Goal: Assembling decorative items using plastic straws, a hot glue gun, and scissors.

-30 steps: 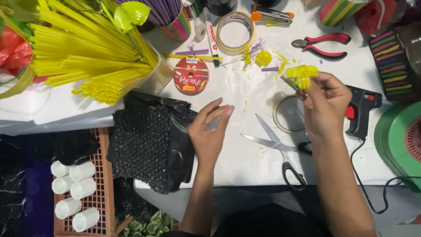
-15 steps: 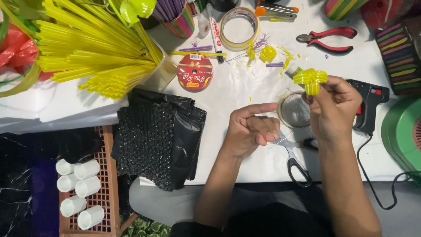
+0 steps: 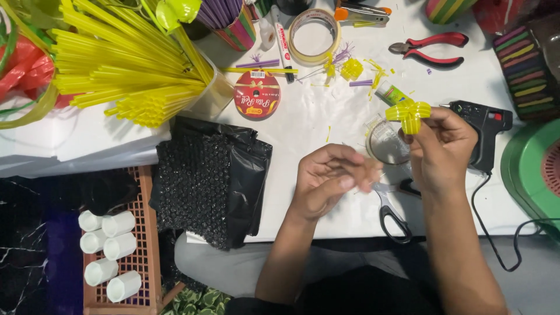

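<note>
free: white table [image 3: 315, 125] centre | blocked: scissors [image 3: 391, 213], glue gun [image 3: 484, 131]

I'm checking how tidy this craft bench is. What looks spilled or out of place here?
Yellow straw offcuts lie scattered over the white table near the tape roll, and the scissors lie open at the table edge, partly under the left hand.

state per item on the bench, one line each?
right hand: holding yellow straw flower, raised
left hand: fingers curled, blurred
scissors: flat on table, partly under the hands
glue gun: lying flat, corded
pliers: lying, handles apart
tape roll: lying flat
</note>
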